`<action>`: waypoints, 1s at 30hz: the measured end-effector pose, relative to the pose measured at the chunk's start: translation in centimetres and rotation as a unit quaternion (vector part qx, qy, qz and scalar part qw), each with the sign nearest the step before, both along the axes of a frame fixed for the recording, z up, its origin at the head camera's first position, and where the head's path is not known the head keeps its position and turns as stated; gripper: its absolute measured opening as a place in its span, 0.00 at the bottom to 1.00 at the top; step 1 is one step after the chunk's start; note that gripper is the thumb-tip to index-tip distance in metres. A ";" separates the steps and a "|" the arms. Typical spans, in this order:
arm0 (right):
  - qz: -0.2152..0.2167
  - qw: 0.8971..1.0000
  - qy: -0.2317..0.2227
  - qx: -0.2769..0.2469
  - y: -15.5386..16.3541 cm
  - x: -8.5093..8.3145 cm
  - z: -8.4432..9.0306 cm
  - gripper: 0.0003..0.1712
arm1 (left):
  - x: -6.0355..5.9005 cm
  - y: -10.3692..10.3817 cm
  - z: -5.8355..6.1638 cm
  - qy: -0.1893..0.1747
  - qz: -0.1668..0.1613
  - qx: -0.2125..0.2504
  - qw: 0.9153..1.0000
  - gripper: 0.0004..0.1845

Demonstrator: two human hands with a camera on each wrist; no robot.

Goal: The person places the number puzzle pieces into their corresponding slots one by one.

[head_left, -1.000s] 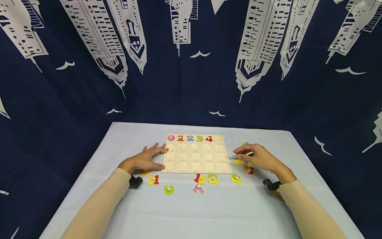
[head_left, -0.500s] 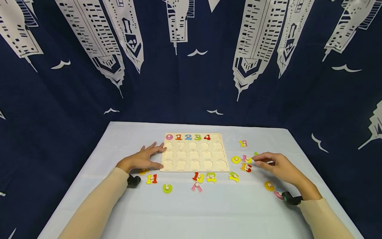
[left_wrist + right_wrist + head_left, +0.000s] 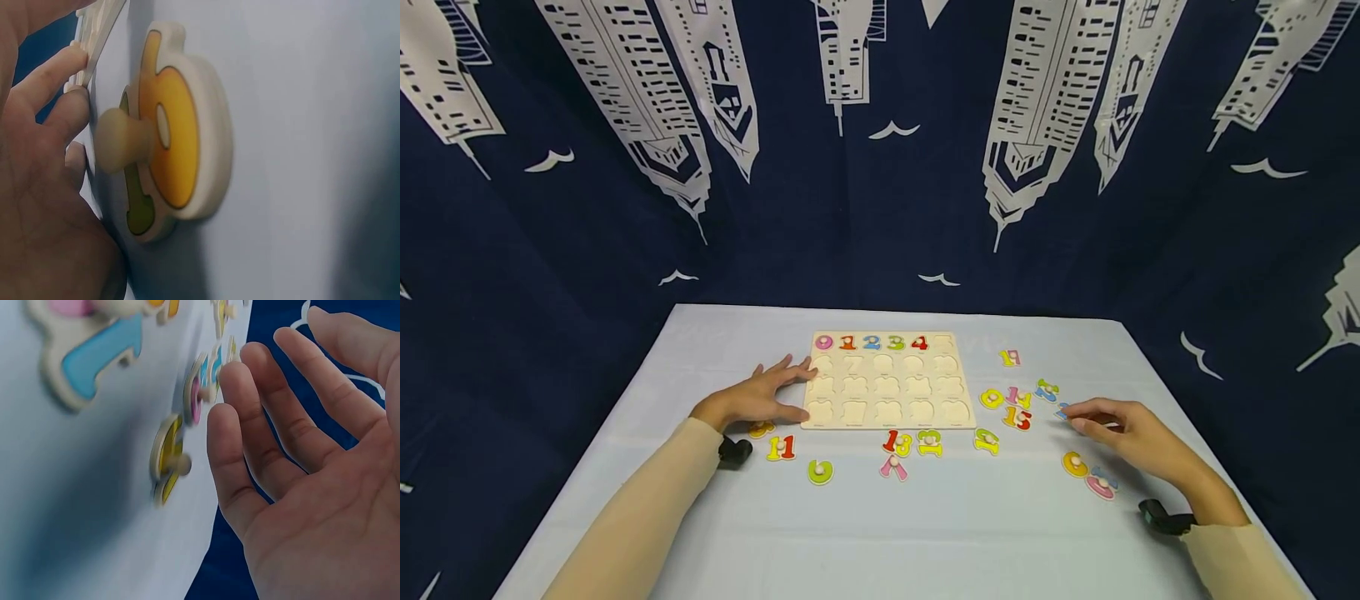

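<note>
Has drawn right hand point(image 3: 1138, 435) farther right of number board point(image 3: 889, 375), uncovering blue-and-green piece point(image 3: 1047, 390); probably eases choosing among loose numbers point(image 3: 1018, 418). Shows right fingers point(image 3: 224, 437) loosely extended, grasping nothing visible, near blue piece point(image 3: 1062, 412) to board's right. Keeps left hand point(image 3: 754, 398) spread, touching board's left edge. Leaves board's lower rows unfilled.

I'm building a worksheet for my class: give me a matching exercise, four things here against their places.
1. left hand
2. right hand
3. red 4
4. yellow-and-red 11

A. fitted in the wooden board's top row
B. right of the board
C. lying loose on the table
D. at the board's left edge

Pairs: 1-D, 2-B, 3-A, 4-C.
</note>
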State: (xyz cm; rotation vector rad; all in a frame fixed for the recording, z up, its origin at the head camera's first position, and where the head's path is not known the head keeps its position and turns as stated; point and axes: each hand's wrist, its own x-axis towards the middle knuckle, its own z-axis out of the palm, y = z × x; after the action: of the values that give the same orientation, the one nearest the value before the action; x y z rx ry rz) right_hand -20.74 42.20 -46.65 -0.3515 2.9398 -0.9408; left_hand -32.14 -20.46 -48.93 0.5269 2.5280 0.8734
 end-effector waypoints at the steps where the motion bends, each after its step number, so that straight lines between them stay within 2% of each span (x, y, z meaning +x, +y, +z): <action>1: 0.000 1.000 0.001 0.001 0.3 0.1 -0.1 0.17 | 0.0 0.0 0.0 0.000 0.000 0.001 1.000 0.49; 10: -0.016 1.000 0.002 0.007 2.6 1.5 -0.8 0.16 | 0.1 0.0 0.0 0.003 -0.003 0.005 1.000 0.49; 20: -0.083 0.995 0.050 0.000 4.8 2.2 -1.5 0.15 | 0.0 0.0 -0.2 0.009 -0.002 -0.005 1.000 0.49; 25: -0.110 0.993 0.039 0.008 5.3 2.0 -1.8 0.17 | -0.1 0.1 -0.2 0.007 0.003 -0.003 1.000 0.48; 30: -0.112 0.993 0.025 0.024 5.5 1.7 -2.4 0.21 | 0.0 0.2 -0.2 0.008 0.005 -0.005 1.000 0.48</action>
State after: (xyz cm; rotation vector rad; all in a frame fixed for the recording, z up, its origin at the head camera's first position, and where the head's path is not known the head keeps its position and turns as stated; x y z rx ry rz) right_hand -19.06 47.68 -49.03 -0.0422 3.0895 -0.8923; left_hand -32.15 -20.28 -49.09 0.5201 2.5503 0.8618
